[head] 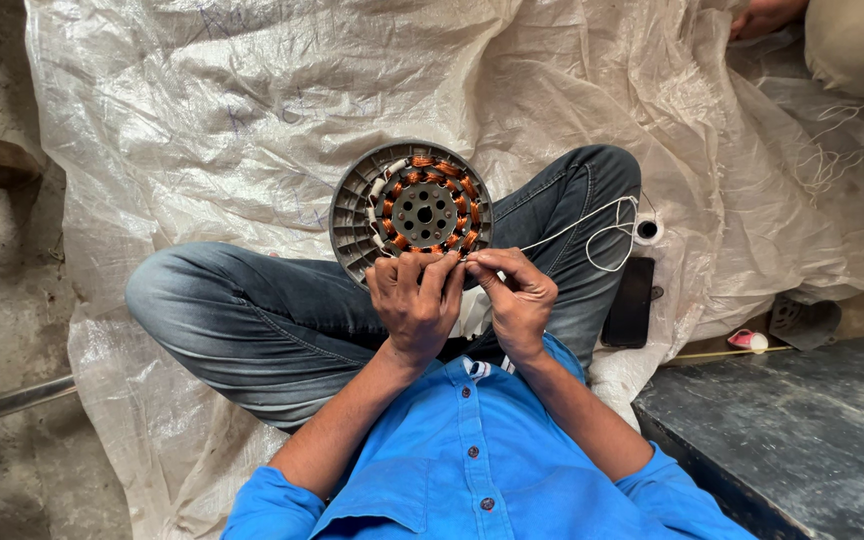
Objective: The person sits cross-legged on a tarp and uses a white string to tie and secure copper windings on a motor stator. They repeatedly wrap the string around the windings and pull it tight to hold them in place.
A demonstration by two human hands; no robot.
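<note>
Stator [411,212], propped on the crossed legs above the plastic sheet [202,120], is seen fully ringed with copper coils, while white thread [592,225] is pinched at its near edge by left hand [415,305] and right hand [517,295], so lacing is judged unfinished.

Clothing, head view.
Bright blue button-up shirt [472,470], dark buttons, sleeves rolled up to the elbows; faded blue-grey denim jeans [252,310]; hands bare, no gloves.
</note>
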